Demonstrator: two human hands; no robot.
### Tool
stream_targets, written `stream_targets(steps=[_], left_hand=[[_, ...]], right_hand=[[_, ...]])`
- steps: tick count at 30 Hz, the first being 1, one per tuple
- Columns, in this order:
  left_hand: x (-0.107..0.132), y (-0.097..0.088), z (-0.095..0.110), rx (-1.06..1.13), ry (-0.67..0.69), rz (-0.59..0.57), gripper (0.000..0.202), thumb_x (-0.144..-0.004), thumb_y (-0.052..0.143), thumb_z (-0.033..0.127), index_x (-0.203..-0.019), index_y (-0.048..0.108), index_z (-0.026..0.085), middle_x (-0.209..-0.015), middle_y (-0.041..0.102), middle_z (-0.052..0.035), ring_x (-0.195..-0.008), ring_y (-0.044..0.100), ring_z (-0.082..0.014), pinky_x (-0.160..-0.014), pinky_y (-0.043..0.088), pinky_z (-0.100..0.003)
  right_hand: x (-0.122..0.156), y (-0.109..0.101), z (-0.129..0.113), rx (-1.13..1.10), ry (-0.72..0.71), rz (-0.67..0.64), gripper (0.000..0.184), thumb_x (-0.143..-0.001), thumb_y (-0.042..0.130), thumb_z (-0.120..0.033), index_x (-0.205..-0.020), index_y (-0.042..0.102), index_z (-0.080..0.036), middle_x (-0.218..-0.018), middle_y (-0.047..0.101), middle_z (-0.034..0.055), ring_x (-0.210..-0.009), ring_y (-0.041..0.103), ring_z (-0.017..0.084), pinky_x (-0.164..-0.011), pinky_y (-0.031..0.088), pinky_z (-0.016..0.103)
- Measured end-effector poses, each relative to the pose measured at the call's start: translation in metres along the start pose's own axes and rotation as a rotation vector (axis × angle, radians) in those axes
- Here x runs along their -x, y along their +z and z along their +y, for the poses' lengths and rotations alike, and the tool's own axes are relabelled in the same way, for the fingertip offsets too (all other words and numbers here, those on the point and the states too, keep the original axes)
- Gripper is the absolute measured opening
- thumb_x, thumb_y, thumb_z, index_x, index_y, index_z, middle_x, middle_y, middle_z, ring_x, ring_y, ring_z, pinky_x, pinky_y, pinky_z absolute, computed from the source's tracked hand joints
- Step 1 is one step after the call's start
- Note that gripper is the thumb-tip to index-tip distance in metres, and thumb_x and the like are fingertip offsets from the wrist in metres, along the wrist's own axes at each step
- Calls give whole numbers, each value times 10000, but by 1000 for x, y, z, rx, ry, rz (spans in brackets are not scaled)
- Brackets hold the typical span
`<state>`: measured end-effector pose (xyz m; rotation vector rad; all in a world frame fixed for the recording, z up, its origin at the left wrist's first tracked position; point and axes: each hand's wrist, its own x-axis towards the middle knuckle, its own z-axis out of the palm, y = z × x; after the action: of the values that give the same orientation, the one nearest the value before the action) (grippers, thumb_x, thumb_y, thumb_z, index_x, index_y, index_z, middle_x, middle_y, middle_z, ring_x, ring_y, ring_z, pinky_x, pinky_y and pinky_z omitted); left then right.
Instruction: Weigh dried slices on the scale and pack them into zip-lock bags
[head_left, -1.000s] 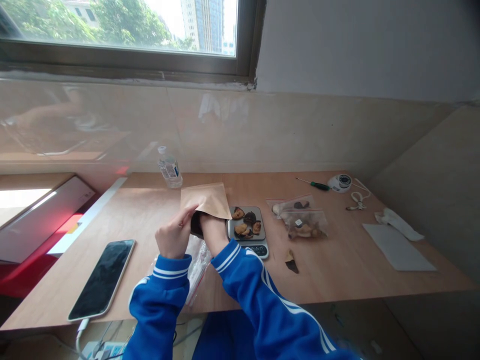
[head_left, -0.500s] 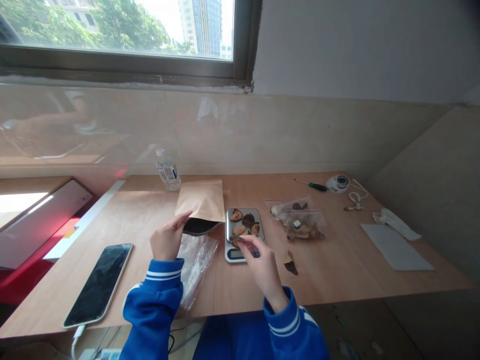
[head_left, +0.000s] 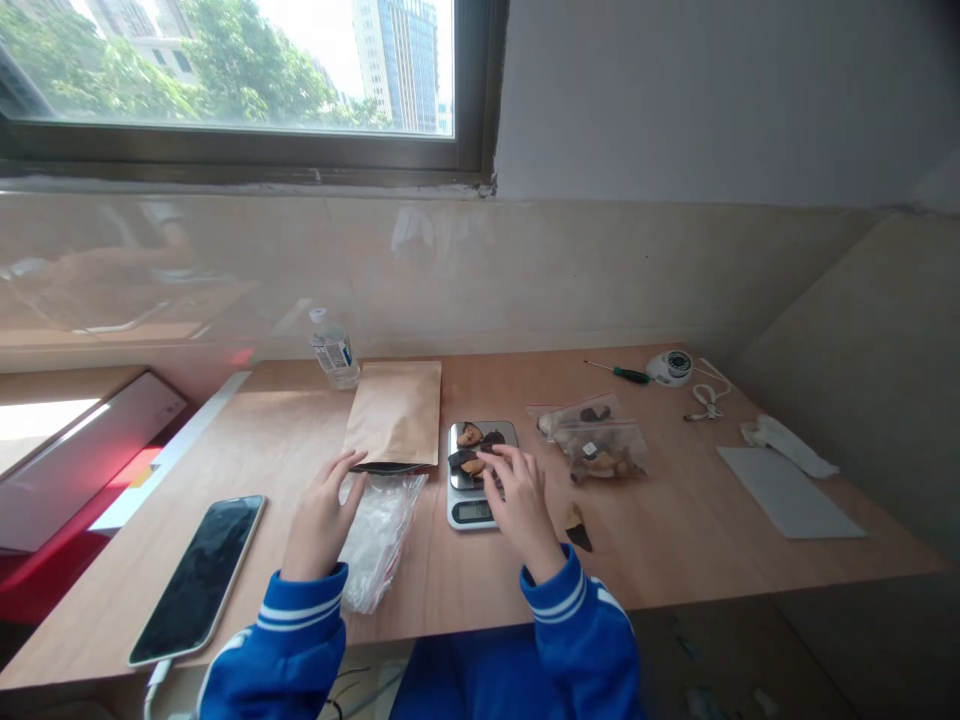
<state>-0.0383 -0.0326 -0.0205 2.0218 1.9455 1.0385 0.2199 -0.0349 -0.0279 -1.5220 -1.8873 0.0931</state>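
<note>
On the table a small digital scale (head_left: 459, 512) carries several dried brown and dark slices (head_left: 469, 434). My right hand (head_left: 519, 500) is over the scale, its fingertips at the slices with thumb and fingers apart; part of the pile is hidden under it. My left hand (head_left: 319, 525) is open beside the mouth of a brown kraft paper pouch (head_left: 395, 412), holding nothing. The pouch lies flat, its dark opening towards me. Below it is a clear zip bag (head_left: 381, 545), partly behind my left hand. One loose slice (head_left: 577, 527) lies right of the scale.
Two clear bags of dried pieces (head_left: 606, 452) lie right of the scale. A water bottle (head_left: 335, 350) stands behind the pouch. A plugged-in phone (head_left: 199, 580) lies at left. Farther right are a screwdriver (head_left: 628, 375), a dome camera (head_left: 670, 368) and a white sheet (head_left: 791, 492).
My left hand has let go of the pouch and drawn back; the pouch now lies flatter. The slice in my right hand's pinch is released onto the scale, and those fingers have parted.
</note>
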Motion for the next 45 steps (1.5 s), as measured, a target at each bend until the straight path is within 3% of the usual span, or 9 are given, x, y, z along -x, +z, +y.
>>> stream_targets(steps=[4, 7, 10, 14, 18, 25, 32, 38, 45], left_hand=[[35, -16, 22, 39, -101, -170, 403, -835, 408, 502, -1040, 620, 226, -1000, 628, -63, -854, 639, -205, -754, 532, -349], [65, -13, 31, 84, -145, -293, 383, -831, 423, 504, -1031, 623, 244, -984, 617, -60, -802, 634, -188, -719, 541, -332], [89, -1, 32, 97, -189, -342, 398, -816, 456, 499, -1096, 587, 248, -1011, 593, -71, -813, 630, -194, -715, 543, -339], [107, 16, 26, 108, -209, -340, 427, -803, 478, 475, -1152, 547, 239, -996, 569, -77, -786, 629, -202, -731, 540, -373], [109, 23, 22, 137, -199, -345, 359, -846, 405, 405, -1117, 563, 230, -969, 565, -79, -835, 620, -201, -784, 523, -365], [104, 20, 28, 183, -212, -317, 368, -852, 365, 407, -1028, 623, 212, -852, 589, -61, -665, 601, -172, -710, 528, -343], [104, 18, 33, 201, -223, -291, 388, -842, 380, 435, -1026, 636, 209, -818, 580, -48, -577, 563, -149, -639, 521, -323], [105, 16, 33, 211, -222, -276, 371, -849, 391, 430, -1036, 635, 223, -830, 579, -46, -607, 568, -147, -641, 518, -308], [105, 19, 34, 252, -250, -239, 360, -835, 429, 443, -1023, 636, 217, -836, 577, -42, -595, 557, -141, -624, 518, -312]], right_hand=[[49, -13, -4, -103, 54, -32, 257, -894, 433, -163, -1050, 615, -257, -1081, 562, 54, -1007, 512, 206, -890, 414, 380], [73, -16, -9, -148, 59, -123, 261, -881, 433, -132, -1003, 618, -270, -1077, 559, 42, -1001, 520, 202, -880, 428, 376], [82, -13, -11, -176, 68, -177, 260, -876, 430, -121, -977, 619, -269, -1064, 567, 41, -999, 525, 205, -872, 435, 379], [74, -6, -6, -152, 85, -104, 262, -878, 418, -129, -1007, 612, -250, -1009, 580, 56, -955, 539, 209, -835, 438, 374], [49, -2, 5, -52, 98, -11, 251, -880, 427, -155, -1053, 599, -212, -986, 577, 75, -913, 534, 217, -809, 429, 375], [17, 0, 19, 69, 35, -48, 212, -860, 490, -183, -1033, 612, -194, -1007, 556, 87, -897, 501, 232, -795, 414, 378], [17, 8, 23, 113, 13, -45, 208, -851, 518, -234, -1040, 601, -203, -1003, 548, 89, -900, 497, 235, -783, 413, 372], [17, 14, 22, 140, 22, -42, 108, -849, 520, -237, -896, 609, -200, -948, 545, 83, -862, 494, 232, -749, 409, 361], [25, 5, 22, 52, 75, 2, 132, -865, 500, -268, -931, 594, -202, -950, 549, 77, -881, 514, 229, -775, 412, 370]])
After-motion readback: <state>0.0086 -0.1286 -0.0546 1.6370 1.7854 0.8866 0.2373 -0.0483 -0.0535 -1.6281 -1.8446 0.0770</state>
